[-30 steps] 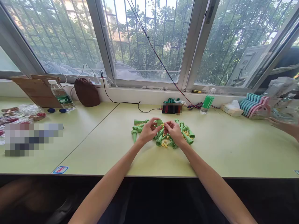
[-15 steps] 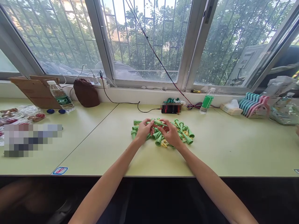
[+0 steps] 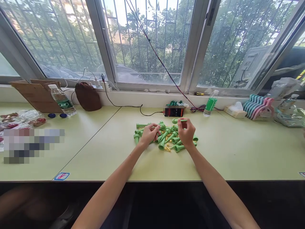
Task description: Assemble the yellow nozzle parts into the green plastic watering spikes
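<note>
1. The right hand (image 3: 187, 132) has a closed grip: thumb and fingers pinch 1 green spike (image 3: 175, 121), held roughly level above the far edge of the pile, wide end to the left.
2. The left hand (image 3: 149, 133) is half curled at the pile's left side, fingertips just beside other green pieces; I cannot tell whether its grip has anything in it.
3. 0.5 seconds ago, both hands met around a green spike over the pile. Now they are apart, and only the right hand has a spike, which suggests the 2-handed handling of that piece is over. Whether a yellow peg is fitted inside it is too small to tell.
4. Beneath and between the hands, loose green spikes (image 3: 161, 144) lie jumbled with small yellow pegs (image 3: 168, 149) on the tabletop (image 3: 214, 152).
5. Farther out, a phone (image 3: 173, 111) lies behind the pile, with a green-labelled bottle (image 3: 210, 104) standing to its right.
</note>
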Demonstrator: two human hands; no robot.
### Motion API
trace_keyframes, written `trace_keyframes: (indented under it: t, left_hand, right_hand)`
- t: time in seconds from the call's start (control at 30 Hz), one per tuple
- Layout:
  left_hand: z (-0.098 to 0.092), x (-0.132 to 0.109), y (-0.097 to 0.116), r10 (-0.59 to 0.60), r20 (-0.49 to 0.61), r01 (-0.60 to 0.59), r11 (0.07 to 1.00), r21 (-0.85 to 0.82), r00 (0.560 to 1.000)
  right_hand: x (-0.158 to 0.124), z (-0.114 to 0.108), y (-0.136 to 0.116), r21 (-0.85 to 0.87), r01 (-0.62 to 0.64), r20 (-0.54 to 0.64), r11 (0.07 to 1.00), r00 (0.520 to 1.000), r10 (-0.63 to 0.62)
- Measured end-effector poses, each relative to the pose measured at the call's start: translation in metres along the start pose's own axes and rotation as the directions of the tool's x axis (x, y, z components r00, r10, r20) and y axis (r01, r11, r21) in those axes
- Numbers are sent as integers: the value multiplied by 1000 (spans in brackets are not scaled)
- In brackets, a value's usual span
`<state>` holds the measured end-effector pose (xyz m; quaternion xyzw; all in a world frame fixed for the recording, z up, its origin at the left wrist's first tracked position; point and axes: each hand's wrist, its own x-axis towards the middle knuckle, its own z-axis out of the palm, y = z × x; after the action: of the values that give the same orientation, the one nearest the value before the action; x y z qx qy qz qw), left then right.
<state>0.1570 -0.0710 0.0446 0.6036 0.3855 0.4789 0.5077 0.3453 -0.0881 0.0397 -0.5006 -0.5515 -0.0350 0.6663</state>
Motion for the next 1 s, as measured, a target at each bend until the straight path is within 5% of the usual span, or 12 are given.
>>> trace_keyframes:
  t: [0.17, 0.4, 0.6, 1.0]
  left_hand:
    - [2, -1, -1, 15, 24, -17, 997, 80, 1000]
    - [0, 0, -4, 28, 32, -31, 992, 119, 999]
    - [-1, 1, -7, 31, 38, -36, 989, 140, 999]
    - [0, -1, -1, 19, 38, -23, 993, 117, 999]
  right_hand:
    - [26, -21, 43, -295, 8, -122, 956, 992, -46]
    - [37, -39, 81, -617, -253, -53, 745, 958, 281]
    - [37, -39, 86, -653, -318, 39, 688, 892, 450]
    - [43, -44, 91, -613, -405, 101, 678, 811, 576]
